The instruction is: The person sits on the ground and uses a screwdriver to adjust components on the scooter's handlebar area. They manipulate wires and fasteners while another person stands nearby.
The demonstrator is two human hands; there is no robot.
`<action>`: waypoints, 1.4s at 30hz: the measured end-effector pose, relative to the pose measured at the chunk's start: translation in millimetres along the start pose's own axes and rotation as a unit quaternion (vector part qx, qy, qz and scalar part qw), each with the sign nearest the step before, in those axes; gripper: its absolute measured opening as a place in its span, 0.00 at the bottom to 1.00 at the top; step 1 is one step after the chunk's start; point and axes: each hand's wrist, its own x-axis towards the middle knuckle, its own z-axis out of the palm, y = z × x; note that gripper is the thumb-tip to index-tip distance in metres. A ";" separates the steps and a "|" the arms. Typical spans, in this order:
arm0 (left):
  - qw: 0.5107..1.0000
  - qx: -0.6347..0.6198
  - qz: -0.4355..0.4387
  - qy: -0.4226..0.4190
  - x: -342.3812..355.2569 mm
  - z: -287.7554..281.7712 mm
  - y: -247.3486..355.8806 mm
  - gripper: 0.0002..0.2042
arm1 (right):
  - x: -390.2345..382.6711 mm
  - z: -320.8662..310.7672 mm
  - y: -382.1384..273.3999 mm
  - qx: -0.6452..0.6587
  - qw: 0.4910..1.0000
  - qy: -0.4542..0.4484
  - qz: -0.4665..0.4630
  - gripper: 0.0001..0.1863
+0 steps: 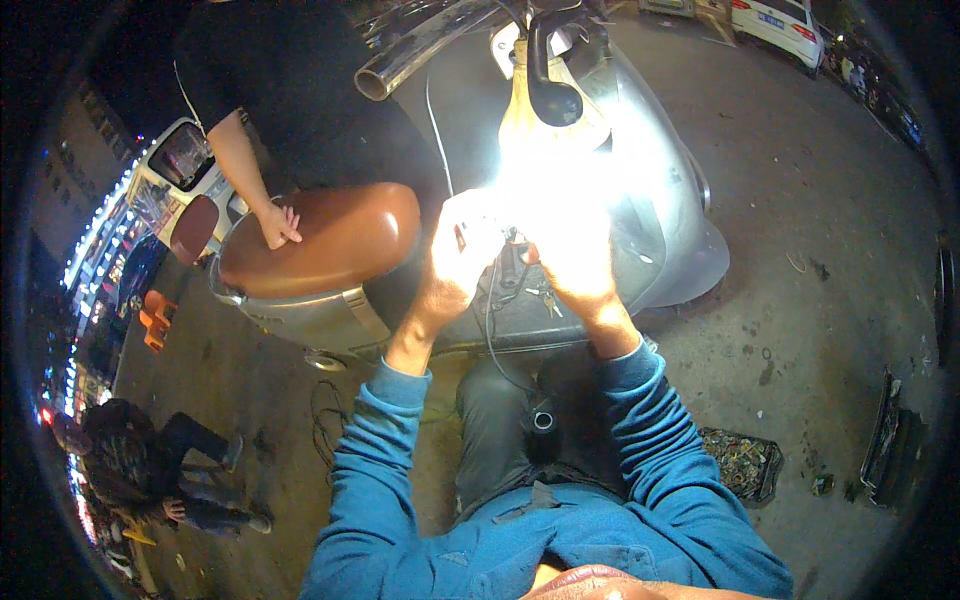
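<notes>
- While white glare (555,175) is washing out the fingertips, the person's bare left hand (462,252) is curling beside a thin black cable (488,318); cannot tell whether it is gripping.
- Bare right hand (577,262) is facing the left one, fingers bending inward; cannot tell its grip either.
- Cable is running down from between both hands, crossing the near edge of the scooter's dark, flat floorboard (515,328) and passing over the person's dark trousers (490,425).
- Silver metal keys (550,302) are showing against the floorboard, near that edge, just beside the right wrist.
- Smooth brown oval seat (350,245) is standing left of the floorboard; another person's hand (280,225) is resting toward its left end.
</notes>
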 end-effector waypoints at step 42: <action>0.991 0.129 0.020 -0.014 7.9 -6.7 -6.6 0.22 | 5.9 16.4 11.7 -0.400 0.896 0.028 -0.190 0.09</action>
